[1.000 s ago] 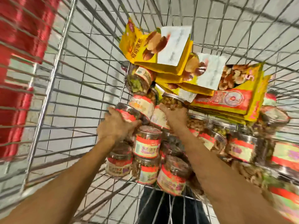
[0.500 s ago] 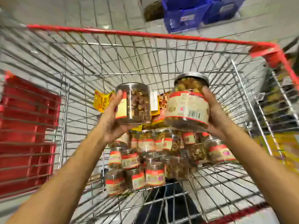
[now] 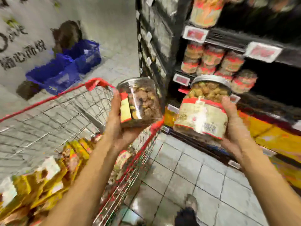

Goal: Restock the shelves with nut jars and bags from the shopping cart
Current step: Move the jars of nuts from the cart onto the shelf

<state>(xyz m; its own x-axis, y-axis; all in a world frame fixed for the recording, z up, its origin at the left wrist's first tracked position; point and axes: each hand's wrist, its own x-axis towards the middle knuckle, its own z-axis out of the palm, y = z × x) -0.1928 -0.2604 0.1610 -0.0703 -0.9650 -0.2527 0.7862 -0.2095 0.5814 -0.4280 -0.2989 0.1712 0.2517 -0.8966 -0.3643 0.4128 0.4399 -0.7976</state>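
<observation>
Cupping a clear nut jar (image 3: 143,103), the left hand (image 3: 117,128); clasping a silver-lidded jar (image 3: 202,115), the right hand (image 3: 234,126).

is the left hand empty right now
No, the left hand grips a clear nut jar, and the right hand holds a labelled jar.

Glossy clear plastic jars (image 3: 143,101), one capped by a ridged metal lid (image 3: 211,81); wire-metal cart (image 3: 65,111); matt tiled floor (image 3: 195,176).
</observation>
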